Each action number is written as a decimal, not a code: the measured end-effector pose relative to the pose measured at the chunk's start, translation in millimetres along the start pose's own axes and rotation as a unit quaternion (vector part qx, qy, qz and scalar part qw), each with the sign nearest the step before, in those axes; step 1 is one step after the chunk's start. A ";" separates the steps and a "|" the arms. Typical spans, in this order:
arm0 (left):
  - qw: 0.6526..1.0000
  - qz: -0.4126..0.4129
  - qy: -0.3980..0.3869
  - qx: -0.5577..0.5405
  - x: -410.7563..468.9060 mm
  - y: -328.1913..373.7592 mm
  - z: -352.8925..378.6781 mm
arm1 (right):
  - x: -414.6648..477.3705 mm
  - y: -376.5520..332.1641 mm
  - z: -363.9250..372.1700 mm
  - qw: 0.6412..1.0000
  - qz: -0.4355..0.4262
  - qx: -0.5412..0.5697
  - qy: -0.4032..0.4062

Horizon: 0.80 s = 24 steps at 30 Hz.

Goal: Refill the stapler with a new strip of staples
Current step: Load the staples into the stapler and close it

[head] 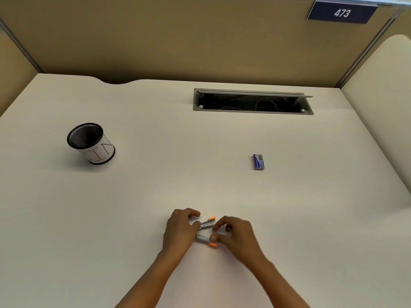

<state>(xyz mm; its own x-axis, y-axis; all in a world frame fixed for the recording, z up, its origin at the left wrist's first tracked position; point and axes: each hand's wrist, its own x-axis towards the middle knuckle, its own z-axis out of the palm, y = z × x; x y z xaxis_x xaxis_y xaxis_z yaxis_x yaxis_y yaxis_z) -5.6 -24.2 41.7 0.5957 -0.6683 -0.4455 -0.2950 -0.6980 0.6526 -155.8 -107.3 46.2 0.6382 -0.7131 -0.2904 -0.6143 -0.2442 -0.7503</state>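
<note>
A small silver stapler with orange tips lies hinged open on the white desk near its front edge. My left hand grips its hinge end from the left. My right hand pinches the stapler's right side, fingers on the metal magazine and the lower arm. A small blue staple box lies closed on the desk, well behind and to the right of my hands. No loose strip of staples shows; my fingers hide part of the stapler.
A black mesh pen cup with a white paper label stands at the left. A grey cable hatch is open at the back of the desk. Tan partition walls enclose the desk.
</note>
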 end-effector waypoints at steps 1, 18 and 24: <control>1.000 0.004 0.006 0.001 -0.1 -1.1 1.0 | -4.2 0.0 7.9 1.000 -0.014 -0.019 -0.015; 0.996 -0.038 -0.008 -0.081 -17.7 0.5 -12.5 | -16.1 -22.8 26.0 0.969 -0.158 -0.159 0.101; 0.885 -0.120 -0.141 -0.427 -19.1 6.9 -22.1 | -28.2 -53.4 13.8 0.953 -0.213 -0.142 0.164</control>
<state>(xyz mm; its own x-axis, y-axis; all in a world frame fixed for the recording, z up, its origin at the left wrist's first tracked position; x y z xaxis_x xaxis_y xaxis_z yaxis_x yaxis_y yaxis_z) -2.5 -10.5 68.2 0.3191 -0.6490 -0.6906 0.5584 -0.4600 0.6903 -134.6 -65.1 86.3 0.7069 -0.6650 0.2411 -0.4621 -0.6922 -0.5543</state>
